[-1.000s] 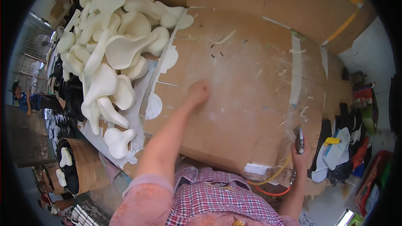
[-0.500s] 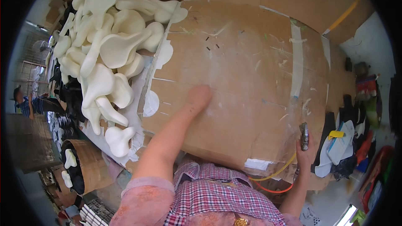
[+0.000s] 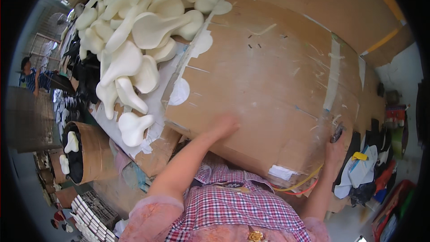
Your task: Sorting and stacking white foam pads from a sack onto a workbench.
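The left hand (image 3: 222, 125) lies flat, palm down, on the broad brown cardboard sheet (image 3: 273, 76) covering the bench, seemingly steadying it, while the right hand (image 3: 333, 150) grips a small dark tool (image 3: 337, 132) at its right edge, beside heaped cream foam shapes (image 3: 134, 31).

A workshop floor, this, and a busy one. A broad brown cardboard-covered worktable (image 3: 277, 76) fills the middle, scuffed, taped and streaked with pale smears. Heaped at its left edge lies a pile of cream-white moulded foam pieces (image 3: 134, 36), dozens of the same rounded shape. More of them poke from a brown cardboard drum (image 3: 89, 152) below. Dark stacked goods (image 3: 85, 76) crowd the left aisle, where another person in blue (image 3: 33, 74) works among racks.
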Demonstrator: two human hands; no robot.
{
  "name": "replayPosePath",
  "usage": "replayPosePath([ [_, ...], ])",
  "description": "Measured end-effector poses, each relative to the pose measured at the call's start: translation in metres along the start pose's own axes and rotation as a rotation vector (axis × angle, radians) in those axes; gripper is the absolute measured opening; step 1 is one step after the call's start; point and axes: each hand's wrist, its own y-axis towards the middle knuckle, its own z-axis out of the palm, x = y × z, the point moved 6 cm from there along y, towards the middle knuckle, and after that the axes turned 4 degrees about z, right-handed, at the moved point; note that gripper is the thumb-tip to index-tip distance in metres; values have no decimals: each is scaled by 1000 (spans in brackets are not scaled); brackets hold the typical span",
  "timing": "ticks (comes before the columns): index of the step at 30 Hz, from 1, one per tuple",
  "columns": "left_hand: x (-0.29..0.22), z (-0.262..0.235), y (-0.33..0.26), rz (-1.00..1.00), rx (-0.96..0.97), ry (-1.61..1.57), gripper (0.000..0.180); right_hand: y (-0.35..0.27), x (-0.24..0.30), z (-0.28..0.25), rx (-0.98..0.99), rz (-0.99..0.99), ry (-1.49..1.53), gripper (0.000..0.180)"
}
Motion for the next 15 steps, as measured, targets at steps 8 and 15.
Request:
replayPosePath([
  [8,57,-81,-155,-196,-428,-877,27,-18,38,52,-1,-467,-113,55],
  [15,87,-65,-286,-291,-832,-1442,29,-312,290,49,1005,-966,665,39],
])
